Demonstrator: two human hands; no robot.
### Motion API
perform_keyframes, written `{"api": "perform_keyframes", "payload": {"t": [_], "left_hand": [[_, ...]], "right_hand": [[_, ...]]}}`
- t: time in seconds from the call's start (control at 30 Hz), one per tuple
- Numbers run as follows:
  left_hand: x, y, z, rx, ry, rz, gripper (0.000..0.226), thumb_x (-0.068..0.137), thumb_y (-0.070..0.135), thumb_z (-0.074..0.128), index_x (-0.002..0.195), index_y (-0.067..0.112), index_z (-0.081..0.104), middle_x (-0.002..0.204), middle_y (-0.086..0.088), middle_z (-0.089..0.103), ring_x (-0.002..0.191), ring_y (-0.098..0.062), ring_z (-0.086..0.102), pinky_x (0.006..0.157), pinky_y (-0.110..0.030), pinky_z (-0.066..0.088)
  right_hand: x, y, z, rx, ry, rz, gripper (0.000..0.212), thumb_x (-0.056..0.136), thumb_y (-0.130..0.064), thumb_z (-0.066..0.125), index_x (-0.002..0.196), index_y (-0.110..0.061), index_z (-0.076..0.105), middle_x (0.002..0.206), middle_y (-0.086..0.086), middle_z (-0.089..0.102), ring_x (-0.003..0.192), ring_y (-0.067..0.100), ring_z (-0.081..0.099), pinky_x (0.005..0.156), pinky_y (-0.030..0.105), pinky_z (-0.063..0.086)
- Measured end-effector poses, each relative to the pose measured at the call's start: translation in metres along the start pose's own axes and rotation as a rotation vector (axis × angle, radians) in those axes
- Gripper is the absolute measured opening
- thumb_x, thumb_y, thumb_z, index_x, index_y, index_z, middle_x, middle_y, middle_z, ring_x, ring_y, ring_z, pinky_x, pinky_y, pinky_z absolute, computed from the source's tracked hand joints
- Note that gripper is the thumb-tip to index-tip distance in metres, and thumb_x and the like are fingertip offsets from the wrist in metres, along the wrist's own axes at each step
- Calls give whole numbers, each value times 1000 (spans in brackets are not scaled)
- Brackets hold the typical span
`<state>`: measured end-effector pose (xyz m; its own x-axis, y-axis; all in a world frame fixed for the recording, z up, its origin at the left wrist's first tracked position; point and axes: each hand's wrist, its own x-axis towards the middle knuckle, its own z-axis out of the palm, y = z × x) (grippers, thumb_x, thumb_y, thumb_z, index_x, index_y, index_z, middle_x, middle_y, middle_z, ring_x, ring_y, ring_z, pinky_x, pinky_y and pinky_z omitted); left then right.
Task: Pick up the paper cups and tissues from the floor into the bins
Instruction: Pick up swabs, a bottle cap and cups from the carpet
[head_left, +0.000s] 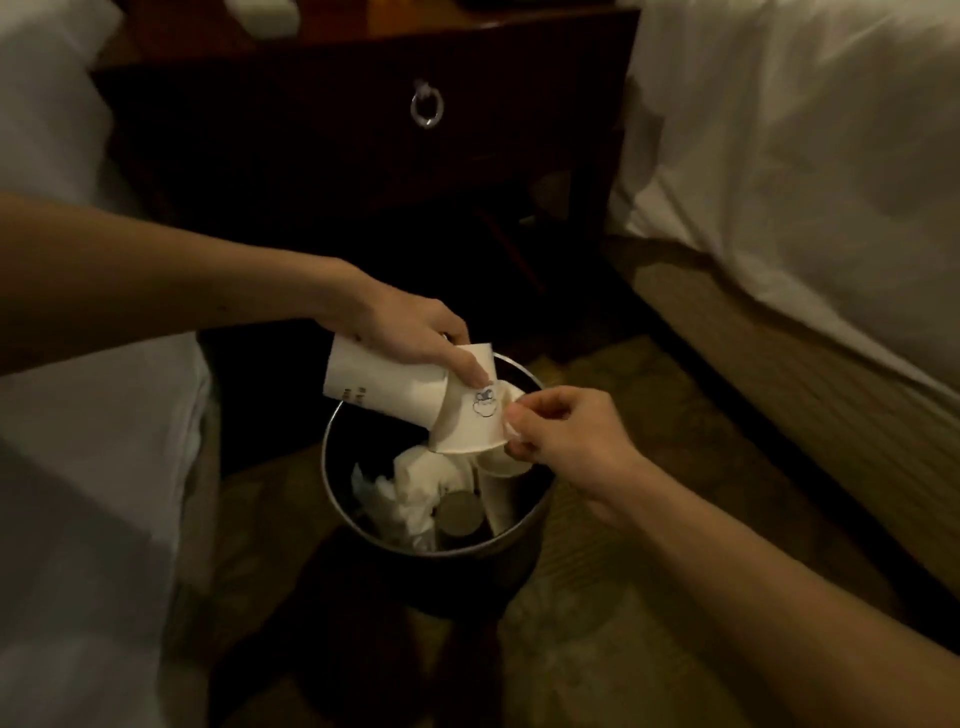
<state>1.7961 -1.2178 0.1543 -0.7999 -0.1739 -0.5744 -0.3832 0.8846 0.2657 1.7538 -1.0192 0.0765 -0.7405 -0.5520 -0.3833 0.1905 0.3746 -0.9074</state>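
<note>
Paper cups (415, 397) are held above the open bin (332, 467), not yet dropped. Left hand (410, 332) grasps the tall cup (374, 379), which lies sideways, with one finger pressed on the printed cup (467, 421) against its base. Right hand (561, 436) pinches the printed cup's rim between thumb and forefinger. Inside the bin lie crumpled tissues (410, 493) and further cups (498, 501). The bin stands on patterned carpet (597, 649) before a dark nightstand (363, 145), between two white-sheeted beds (779, 156).
</note>
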Motion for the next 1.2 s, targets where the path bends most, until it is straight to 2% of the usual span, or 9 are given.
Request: {"api": "perform_keyframes", "payload": {"t": [0.13,0.23,0.4,0.47,0.57,0.67,0.77,0.9,1.2], "left_hand": [[27,-19,62,6,8,-45,53,89,63,53,125,25,49,115,-1,59,99,-20,60,91,-42,53],[43,-27,97,-180,41,42,48,95,49,52,130,19,44,122,-5,54,110,-25,56,97,-42,48],[52,-42,86,-171,57,-62,67,93,52,56,149,22,35,144,-3,46,129,-24,47,108,-41,41],[54,-32,65,-180,169,-53,61,93,47,58,145,22,40,139,-5,51,122,-24,54,96,-35,48],[53,3,26,-259,277,91,20,94,38,62,102,20,61,85,0,65,67,-13,65,55,-27,52],[25,62,-6,-220,340,361,27,90,34,67,67,21,58,57,12,53,51,-3,50,53,-22,43],[-8,127,-18,-184,368,601,34,88,33,69,59,21,57,52,13,49,48,1,45,48,-15,37],[-45,248,-15,-166,314,898,40,90,34,69,59,15,53,50,9,42,49,-7,37,49,-25,31],[-150,545,152,-44,53,1467,41,90,28,67,55,18,48,44,11,43,43,-2,38,47,-21,31]], "right_hand": [[2,11,24,-177,-245,13,19,99,-34,54,102,-19,66,93,4,70,90,17,67,89,39,56],[4,13,26,-254,-326,25,41,104,-38,40,118,-7,63,68,-2,58,63,9,55,69,33,46],[-1,9,15,-424,-337,-101,21,101,-27,48,110,-18,66,85,-5,63,75,7,58,68,28,50],[-7,6,4,-459,-278,-169,19,97,-26,56,113,-23,67,96,-8,66,87,8,62,80,31,55],[-23,-8,-30,-578,-211,-270,16,96,-32,58,105,-24,69,86,-11,66,76,4,62,71,27,54],[-56,-35,-82,-801,-120,-316,12,92,-41,61,92,-30,67,78,-14,63,69,-2,58,57,19,45],[-121,-62,-146,-994,44,-377,17,82,-48,62,76,-32,58,65,-15,60,60,-2,53,52,19,38],[-244,-69,-236,-1068,362,-372,25,73,-46,62,65,-25,51,60,-17,56,53,5,50,51,26,39],[-520,44,-343,-1049,810,84,21,71,-51,61,71,-31,53,66,-27,55,56,1,51,49,22,35]]}}
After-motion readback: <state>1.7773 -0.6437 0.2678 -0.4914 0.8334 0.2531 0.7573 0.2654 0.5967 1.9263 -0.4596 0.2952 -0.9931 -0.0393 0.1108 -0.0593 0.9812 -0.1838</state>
